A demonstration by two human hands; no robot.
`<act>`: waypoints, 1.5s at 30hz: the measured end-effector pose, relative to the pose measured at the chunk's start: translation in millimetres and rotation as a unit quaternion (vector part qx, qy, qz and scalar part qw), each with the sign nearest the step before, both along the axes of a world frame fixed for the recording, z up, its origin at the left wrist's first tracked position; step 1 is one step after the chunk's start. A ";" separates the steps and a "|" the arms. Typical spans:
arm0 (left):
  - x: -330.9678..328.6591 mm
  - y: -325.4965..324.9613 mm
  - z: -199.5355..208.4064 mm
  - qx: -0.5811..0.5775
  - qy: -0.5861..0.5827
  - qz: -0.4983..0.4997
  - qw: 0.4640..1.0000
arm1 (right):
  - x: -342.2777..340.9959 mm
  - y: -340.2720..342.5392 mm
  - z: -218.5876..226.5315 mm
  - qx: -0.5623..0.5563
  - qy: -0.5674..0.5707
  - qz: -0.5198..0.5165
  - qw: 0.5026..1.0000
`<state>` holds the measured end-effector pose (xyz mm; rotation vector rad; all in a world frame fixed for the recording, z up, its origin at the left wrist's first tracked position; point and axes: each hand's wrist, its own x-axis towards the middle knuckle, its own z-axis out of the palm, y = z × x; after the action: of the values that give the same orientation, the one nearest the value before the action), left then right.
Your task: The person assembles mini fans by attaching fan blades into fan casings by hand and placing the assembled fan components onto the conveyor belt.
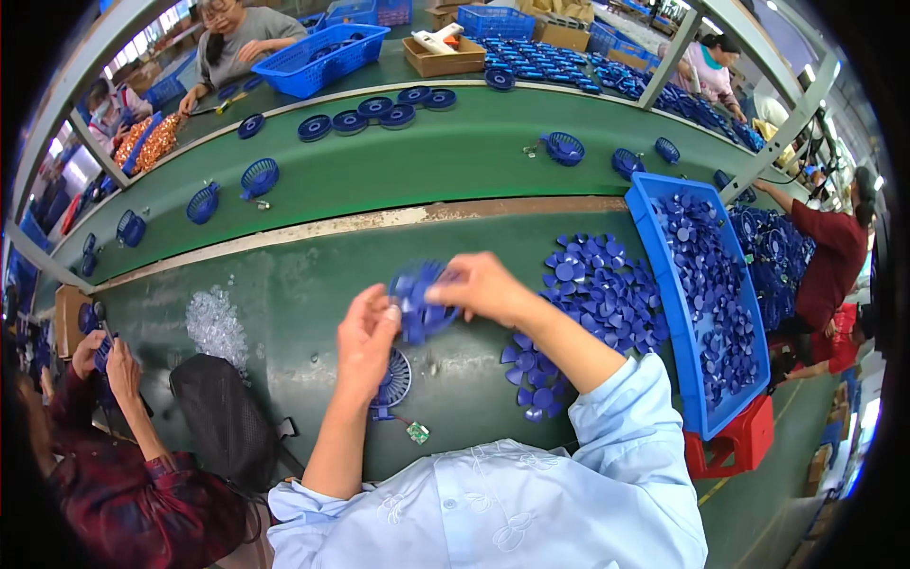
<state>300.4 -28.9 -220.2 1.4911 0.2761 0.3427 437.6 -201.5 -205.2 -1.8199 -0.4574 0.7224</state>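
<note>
Above the bench, a blue fan housing (413, 318) is between my hands, blurred by motion. My left hand (364, 334) is closed on its left edge, thumb toward me. The fingers of my right hand (482, 285) are bent down onto its upper right part; blur hides whether they also pinch a small piece. Below, partly covered by my left wrist, lies another round fan housing (394, 379) with a grille, wired to a small green circuit board (418, 432). To the right of my right forearm spreads a pile of blue fan blades (607, 289).
A blue tray (697, 398) of fan blades stands at the right, above a red stool (744, 441). Clear plastic pieces (216, 327) and a black bag (223, 417) lie left. Beyond the ledge, a green conveyor belt (398, 171) carries fan housings. Co-workers sit left and across.
</note>
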 end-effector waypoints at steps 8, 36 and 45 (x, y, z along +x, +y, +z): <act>-22.3 57.0 25.6 0.419 0.113 -0.173 0.884 | 38.0 -111.7 23.4 -0.356 -0.446 -0.073 0.818; -2.0 3.7 -1.6 -0.296 0.036 -0.077 0.951 | -79.3 35.6 31.7 -0.114 -0.544 0.052 0.830; -4.6 6.6 -10.7 -0.067 0.012 -0.011 0.998 | -77.7 28.3 44.9 -0.078 -0.573 0.022 0.815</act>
<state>295.9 -22.3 -230.9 1.3658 0.2953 0.2827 359.8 -173.2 -160.3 -2.2607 -1.2366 -0.4444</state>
